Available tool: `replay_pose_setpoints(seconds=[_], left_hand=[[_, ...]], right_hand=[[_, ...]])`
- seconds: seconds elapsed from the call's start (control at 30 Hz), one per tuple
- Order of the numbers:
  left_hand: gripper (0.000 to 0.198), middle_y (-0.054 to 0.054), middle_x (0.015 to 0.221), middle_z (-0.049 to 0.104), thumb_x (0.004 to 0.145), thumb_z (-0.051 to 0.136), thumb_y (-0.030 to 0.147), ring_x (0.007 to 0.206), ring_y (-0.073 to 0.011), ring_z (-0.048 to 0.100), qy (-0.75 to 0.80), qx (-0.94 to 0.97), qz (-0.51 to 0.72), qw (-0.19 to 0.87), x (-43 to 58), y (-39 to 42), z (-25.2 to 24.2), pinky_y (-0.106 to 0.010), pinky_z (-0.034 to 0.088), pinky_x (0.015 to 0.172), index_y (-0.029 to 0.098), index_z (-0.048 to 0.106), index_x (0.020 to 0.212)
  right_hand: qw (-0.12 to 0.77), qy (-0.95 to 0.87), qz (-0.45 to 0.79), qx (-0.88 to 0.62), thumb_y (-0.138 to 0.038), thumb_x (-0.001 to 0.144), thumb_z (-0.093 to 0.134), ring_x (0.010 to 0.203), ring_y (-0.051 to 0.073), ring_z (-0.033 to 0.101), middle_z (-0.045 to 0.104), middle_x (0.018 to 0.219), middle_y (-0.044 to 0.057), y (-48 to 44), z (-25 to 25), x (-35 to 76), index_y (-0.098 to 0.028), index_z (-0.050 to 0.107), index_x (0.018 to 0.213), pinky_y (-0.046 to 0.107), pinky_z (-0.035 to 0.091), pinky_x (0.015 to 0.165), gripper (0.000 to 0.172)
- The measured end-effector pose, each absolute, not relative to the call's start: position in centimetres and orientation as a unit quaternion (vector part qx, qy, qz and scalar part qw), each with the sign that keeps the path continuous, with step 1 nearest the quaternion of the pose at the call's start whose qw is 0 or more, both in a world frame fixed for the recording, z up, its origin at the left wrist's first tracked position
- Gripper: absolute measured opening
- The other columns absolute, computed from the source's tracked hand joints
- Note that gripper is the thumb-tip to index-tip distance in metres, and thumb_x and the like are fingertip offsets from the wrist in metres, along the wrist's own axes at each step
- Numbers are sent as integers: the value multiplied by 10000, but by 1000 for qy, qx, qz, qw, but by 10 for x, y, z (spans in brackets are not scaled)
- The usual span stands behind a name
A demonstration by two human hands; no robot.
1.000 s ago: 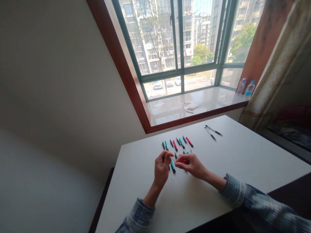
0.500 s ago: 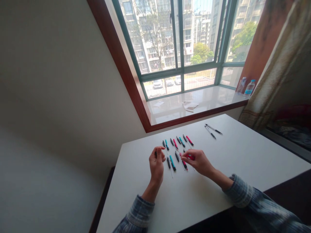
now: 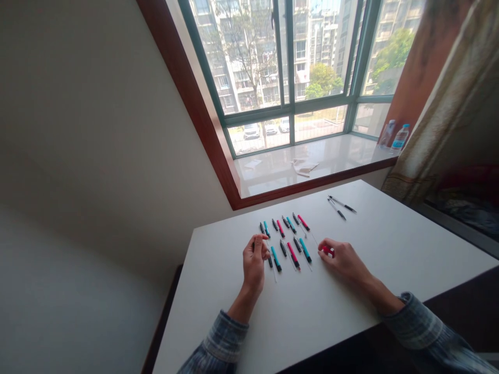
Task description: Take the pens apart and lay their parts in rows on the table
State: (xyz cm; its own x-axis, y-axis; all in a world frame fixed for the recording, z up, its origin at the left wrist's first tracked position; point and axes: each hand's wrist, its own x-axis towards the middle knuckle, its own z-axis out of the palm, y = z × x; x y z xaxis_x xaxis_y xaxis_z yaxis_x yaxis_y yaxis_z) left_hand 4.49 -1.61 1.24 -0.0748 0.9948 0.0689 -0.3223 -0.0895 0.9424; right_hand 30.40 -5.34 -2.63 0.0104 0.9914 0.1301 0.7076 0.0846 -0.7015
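Two rows of pen parts lie on the white table [image 3: 304, 322]: a far row [image 3: 283, 226] and a near row [image 3: 290, 252] of black, teal and red barrels with thin refills. My left hand [image 3: 254, 258] is curled at the left end of the near row, fingertips pinching a small dark piece. At the right end of that row my right hand [image 3: 343, 258] rests on the table, closed on a red pen part [image 3: 327, 251].
Two whole black pens [image 3: 340, 205] lie at the table's far right. Behind the table runs a window sill [image 3: 312, 171] with a cloth and papers; two bottles [image 3: 394, 137] stand in its right corner. A curtain [image 3: 452, 114] hangs at the right.
My right hand has slid right, away from the rows, carrying the red part. The near row now shows in full. My left hand has drawn slightly left and stayed curled.
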Motion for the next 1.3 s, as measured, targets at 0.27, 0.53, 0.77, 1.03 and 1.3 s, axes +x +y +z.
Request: replay_pose_setpoints(seconds=[0.27,0.53,0.77,1.03,1.3], left_hand=[[435,77,601,284,865,718,584,528,-69,239,423,434,593,530,47,-16,6,-187,259,486,150,687,864],[454,80,568,275,901,670,588,527,-75,222,420,513,520,539,57,-24,1,-203,225,491,136,704,873],[435,74,579,298,921,657,557,529,-74,252,420,537,498,536,59,-27,2,-210,210,495,126,718,902],[445,55,600,339,951,614,545,539,-81,281,419,604,444,512,57,-29,1,-217,219,500,125,761,933],[423,-12,663,617,983,586,492,623,-121,504,403,707,366,452,60,-38,9,-229,385,613,145,793,858]], right_hand=[[298,-688,218,-624,-326,892,563,690,196,631,722,777,35,-53,-22,304,-213,750,879,311,432,689,219],[307,-695,218,-612,-315,893,574,742,201,654,749,850,27,-53,-25,305,-231,764,918,315,457,731,210],[303,-696,223,-611,-329,892,590,732,204,656,754,856,30,-52,-25,305,-241,774,925,319,458,716,207],[332,-691,241,-594,-411,907,639,687,188,623,755,829,20,-49,-30,308,-253,782,901,313,473,701,213],[434,-663,316,-522,-475,918,679,627,146,550,746,818,24,-55,-13,293,-219,781,905,275,443,612,276]])
